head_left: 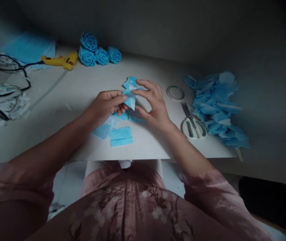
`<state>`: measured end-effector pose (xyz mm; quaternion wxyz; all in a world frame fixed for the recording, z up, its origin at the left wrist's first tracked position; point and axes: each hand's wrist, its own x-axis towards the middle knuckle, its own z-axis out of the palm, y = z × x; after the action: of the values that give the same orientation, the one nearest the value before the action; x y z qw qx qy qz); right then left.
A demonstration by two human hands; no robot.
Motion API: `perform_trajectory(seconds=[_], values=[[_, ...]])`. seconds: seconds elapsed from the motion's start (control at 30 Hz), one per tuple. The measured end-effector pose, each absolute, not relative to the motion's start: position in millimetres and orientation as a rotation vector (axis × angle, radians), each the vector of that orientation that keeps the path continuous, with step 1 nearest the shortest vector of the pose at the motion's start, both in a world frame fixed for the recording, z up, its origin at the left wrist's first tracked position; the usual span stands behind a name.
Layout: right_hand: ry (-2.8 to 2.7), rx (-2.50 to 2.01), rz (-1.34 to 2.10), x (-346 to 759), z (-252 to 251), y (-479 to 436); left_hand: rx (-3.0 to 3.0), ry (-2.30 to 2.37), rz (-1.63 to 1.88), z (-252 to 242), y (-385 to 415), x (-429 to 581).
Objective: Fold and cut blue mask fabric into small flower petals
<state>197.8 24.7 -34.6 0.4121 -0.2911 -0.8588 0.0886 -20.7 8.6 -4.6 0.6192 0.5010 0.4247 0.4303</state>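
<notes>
Presently, we apparently shape blue piece (130, 100) above table (153, 147): left hand (107, 103) pinches it; right hand (155, 102) curves at its edge, loosely spread, contact unclear; next move probably calls for gentle pinch there.

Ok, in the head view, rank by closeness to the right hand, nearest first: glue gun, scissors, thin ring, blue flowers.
From the right hand:
1. Thin ring, just to its right.
2. Scissors, lower right.
3. Blue flowers, back left.
4. Glue gun, far left.
</notes>
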Motion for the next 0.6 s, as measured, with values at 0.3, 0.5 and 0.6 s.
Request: perform_trajectory(seconds=[0.3,0.5,0.6], values=[[-2.092,-0.811,0.409,191,-37,24,1.25,1.024,1.019,-11,10,-21],[-1.892,-0.903,0.671,184,-31,16,1.33,1.054,1.047,-13,10,-23],[-1.78,-0.895,0.81,181,-34,16,1.345,1.041,1.056,-13,10,-23]])
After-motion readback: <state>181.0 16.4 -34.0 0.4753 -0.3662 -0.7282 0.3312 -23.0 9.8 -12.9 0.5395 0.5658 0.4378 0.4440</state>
